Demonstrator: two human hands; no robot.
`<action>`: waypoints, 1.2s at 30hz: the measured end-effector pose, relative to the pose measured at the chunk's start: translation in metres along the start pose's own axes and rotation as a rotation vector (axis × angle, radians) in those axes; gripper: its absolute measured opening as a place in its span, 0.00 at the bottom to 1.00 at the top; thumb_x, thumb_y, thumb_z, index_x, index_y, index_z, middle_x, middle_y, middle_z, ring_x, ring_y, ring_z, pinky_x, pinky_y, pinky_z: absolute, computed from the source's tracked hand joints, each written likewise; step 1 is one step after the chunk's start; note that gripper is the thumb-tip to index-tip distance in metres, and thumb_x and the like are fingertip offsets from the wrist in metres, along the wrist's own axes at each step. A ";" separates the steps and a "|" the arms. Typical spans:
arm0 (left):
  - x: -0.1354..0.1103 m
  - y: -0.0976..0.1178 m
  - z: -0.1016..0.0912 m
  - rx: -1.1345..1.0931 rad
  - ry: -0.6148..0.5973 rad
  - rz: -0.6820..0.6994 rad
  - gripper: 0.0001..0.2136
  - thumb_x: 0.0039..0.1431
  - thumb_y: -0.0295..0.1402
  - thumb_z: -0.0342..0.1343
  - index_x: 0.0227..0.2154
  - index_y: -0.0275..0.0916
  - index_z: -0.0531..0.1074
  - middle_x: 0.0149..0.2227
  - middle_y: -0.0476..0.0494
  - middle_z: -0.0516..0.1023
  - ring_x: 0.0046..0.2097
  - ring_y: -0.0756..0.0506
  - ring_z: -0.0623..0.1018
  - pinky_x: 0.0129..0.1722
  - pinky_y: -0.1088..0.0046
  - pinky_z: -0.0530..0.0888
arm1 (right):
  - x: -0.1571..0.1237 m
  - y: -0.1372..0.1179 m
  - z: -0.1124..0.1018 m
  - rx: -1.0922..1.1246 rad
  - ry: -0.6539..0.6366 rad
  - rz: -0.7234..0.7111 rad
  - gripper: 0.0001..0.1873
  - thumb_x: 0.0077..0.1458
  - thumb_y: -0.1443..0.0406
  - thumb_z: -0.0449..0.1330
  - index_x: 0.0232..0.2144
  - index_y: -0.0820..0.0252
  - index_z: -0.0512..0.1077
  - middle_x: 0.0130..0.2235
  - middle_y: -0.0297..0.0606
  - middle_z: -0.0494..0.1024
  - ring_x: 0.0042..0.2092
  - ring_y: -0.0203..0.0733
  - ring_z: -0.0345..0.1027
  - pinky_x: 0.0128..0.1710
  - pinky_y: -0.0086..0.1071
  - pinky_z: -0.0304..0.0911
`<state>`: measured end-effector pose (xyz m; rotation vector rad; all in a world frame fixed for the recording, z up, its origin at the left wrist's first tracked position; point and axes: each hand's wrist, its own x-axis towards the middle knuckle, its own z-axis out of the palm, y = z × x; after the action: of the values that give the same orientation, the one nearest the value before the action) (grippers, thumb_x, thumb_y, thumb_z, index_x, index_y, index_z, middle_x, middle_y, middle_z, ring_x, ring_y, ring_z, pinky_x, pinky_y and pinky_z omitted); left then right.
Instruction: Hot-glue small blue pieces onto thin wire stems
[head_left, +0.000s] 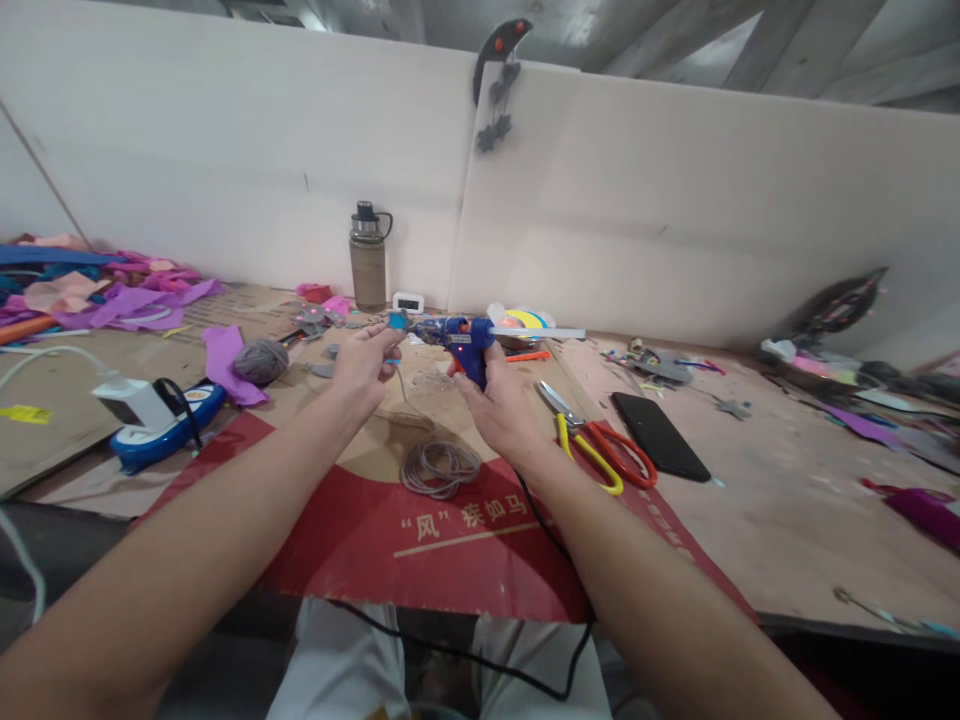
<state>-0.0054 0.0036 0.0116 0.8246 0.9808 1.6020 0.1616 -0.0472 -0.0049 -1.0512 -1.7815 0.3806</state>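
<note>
My right hand (501, 405) is wrapped round the grip of a blue hot glue gun (459, 340), whose clear glue stick juts out to the right and whose nozzle points left. My left hand (366, 362) pinches a small blue piece (397, 321) right at the nozzle tip. A thin grey cord runs down from that piece to a coil of cord (440, 467) lying on the red-and-brown cardboard (420, 540) between my forearms. The gun's black cable trails over the table's front edge.
Scissors with yellow and red handles (596, 445) and a black phone (660, 437) lie right of my right hand. A grey yarn ball (260, 360), a blue power strip (169, 425), pink and purple felt scraps (127, 300) and a water bottle (368, 258) sit left and behind.
</note>
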 end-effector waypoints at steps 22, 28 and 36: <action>0.000 -0.001 0.001 -0.002 -0.010 0.019 0.11 0.36 0.23 0.63 0.20 0.36 0.65 0.19 0.54 0.64 0.19 0.58 0.63 0.13 0.84 0.49 | -0.001 -0.001 0.000 -0.083 0.010 -0.030 0.22 0.55 0.66 0.52 0.53 0.58 0.61 0.46 0.47 0.72 0.46 0.50 0.66 0.47 0.45 0.62; 0.000 -0.001 0.000 0.009 -0.013 0.029 0.11 0.35 0.24 0.64 0.21 0.36 0.65 0.19 0.54 0.64 0.19 0.58 0.63 0.14 0.84 0.49 | -0.002 -0.002 0.000 -0.089 0.004 -0.043 0.20 0.55 0.66 0.52 0.51 0.58 0.62 0.44 0.46 0.73 0.44 0.50 0.67 0.46 0.45 0.63; -0.006 0.001 0.001 0.073 -0.009 0.083 0.11 0.35 0.25 0.63 0.23 0.36 0.67 0.20 0.54 0.66 0.19 0.57 0.63 0.15 0.82 0.50 | -0.004 -0.006 -0.002 -0.145 -0.005 -0.061 0.18 0.56 0.65 0.51 0.49 0.58 0.62 0.44 0.47 0.72 0.44 0.50 0.66 0.45 0.46 0.62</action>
<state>-0.0038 -0.0019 0.0131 0.9326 1.0145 1.6397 0.1608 -0.0546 -0.0022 -1.0942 -1.8625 0.2195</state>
